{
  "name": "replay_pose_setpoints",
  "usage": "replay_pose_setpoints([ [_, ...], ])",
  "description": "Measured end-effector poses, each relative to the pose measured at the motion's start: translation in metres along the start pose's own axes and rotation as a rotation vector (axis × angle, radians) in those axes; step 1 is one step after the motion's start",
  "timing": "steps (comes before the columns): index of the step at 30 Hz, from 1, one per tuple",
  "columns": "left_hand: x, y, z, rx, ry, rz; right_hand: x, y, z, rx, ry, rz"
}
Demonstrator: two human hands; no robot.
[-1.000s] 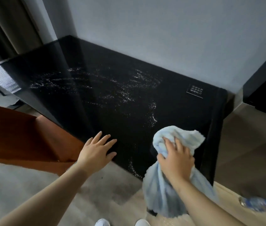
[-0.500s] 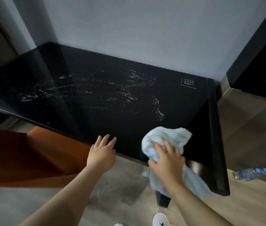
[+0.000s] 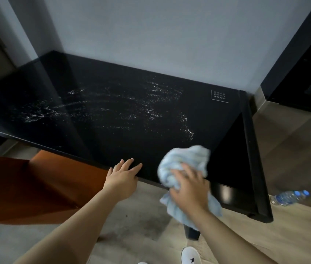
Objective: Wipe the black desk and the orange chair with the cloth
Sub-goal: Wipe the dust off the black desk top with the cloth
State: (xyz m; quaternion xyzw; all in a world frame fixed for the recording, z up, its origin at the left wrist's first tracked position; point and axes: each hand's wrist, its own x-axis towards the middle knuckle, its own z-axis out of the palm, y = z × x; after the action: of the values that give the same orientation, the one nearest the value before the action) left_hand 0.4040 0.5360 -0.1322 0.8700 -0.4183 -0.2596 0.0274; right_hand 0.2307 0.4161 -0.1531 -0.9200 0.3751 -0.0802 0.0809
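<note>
Home or office room; black desk [image 3: 112,115], orange chair [image 3: 27,187], wood floor [image 3: 294,149]

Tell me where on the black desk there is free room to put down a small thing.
Nothing stands on the black desk. Free: the far left corner by the wall, and the right strip between the printed label and the cloth. The middle is bare but streaked. Crowded: the front edge, where the left hand rests and the right hand holds the cloth.
</note>
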Motion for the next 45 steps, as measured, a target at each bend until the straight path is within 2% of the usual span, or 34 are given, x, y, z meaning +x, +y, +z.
replay_pose_setpoints([
  [2,-0.002,0.001,0.001,0.035,0.023,0.003,-0.001,0.005,0.000,0.057,-0.091,-0.209],
  [3,-0.002,0.001,0.003,0.050,0.026,0.017,0.003,0.019,-0.004,0.074,-0.092,-0.191],
  [4,-0.002,0.000,0.002,0.065,0.028,0.034,0.008,0.035,-0.008,0.065,-0.067,-0.103],
  [7,0.001,-0.007,0.000,0.092,0.042,0.067,0.015,0.072,-0.025,0.001,0.036,0.336],
  [9,0.002,-0.010,0.004,0.078,0.054,0.076,0.013,0.063,-0.026,-0.022,0.050,0.443],
  [13,0.005,-0.011,0.010,0.052,0.068,0.081,0.003,0.027,-0.015,-0.081,0.026,0.277],
  [18,0.006,-0.013,0.010,0.052,0.080,0.088,0.013,0.042,-0.017,-0.105,0.010,0.173],
  [20,0.005,-0.014,0.010,0.047,0.073,0.089,0.025,0.051,-0.021,-0.081,-0.017,0.208],
  [23,0.005,-0.014,0.007,0.037,0.052,0.095,0.039,0.047,-0.021,0.011,0.017,0.409],
  [24,0.005,-0.013,0.006,0.032,0.055,0.094,0.037,0.037,-0.020,-0.006,0.018,0.403],
  [25,0.005,-0.012,0.006,0.031,0.062,0.093,0.031,0.024,-0.016,-0.023,0.025,0.319],
  [28,0.004,-0.010,0.006,0.048,0.077,0.082,0.010,0.006,-0.007,0.002,0.007,-0.121],
  [29,0.004,-0.010,0.004,0.052,0.072,0.081,0.013,0.012,-0.011,0.016,-0.004,-0.171],
  [31,0.005,-0.010,0.001,0.052,0.063,0.077,0.029,0.041,-0.019,0.051,0.056,-0.056],
  [33,0.005,-0.008,0.000,0.056,0.081,0.058,0.044,0.081,-0.028,0.047,0.140,0.213],
  [36,0.005,-0.003,0.004,0.068,0.170,0.039,0.055,0.120,-0.039,0.203,0.268,0.683],
  [37,0.007,-0.001,0.004,0.067,0.210,0.039,0.058,0.116,-0.039,0.213,0.275,0.746],
  [38,0.009,0.002,0.004,0.066,0.247,0.041,0.060,0.104,-0.037,0.166,0.246,0.699],
  [39,0.013,0.004,0.003,0.069,0.275,0.045,0.061,0.088,-0.032,0.115,0.207,0.570],
  [42,0.029,0.012,-0.004,0.068,0.291,0.056,0.057,0.053,-0.015,0.049,0.118,0.000],
  [43,0.035,0.016,-0.008,0.065,0.281,0.054,0.059,0.054,-0.014,0.040,0.091,-0.112],
  [45,0.047,0.021,-0.015,0.061,0.259,0.040,0.073,0.076,-0.021,0.011,0.094,-0.108],
])
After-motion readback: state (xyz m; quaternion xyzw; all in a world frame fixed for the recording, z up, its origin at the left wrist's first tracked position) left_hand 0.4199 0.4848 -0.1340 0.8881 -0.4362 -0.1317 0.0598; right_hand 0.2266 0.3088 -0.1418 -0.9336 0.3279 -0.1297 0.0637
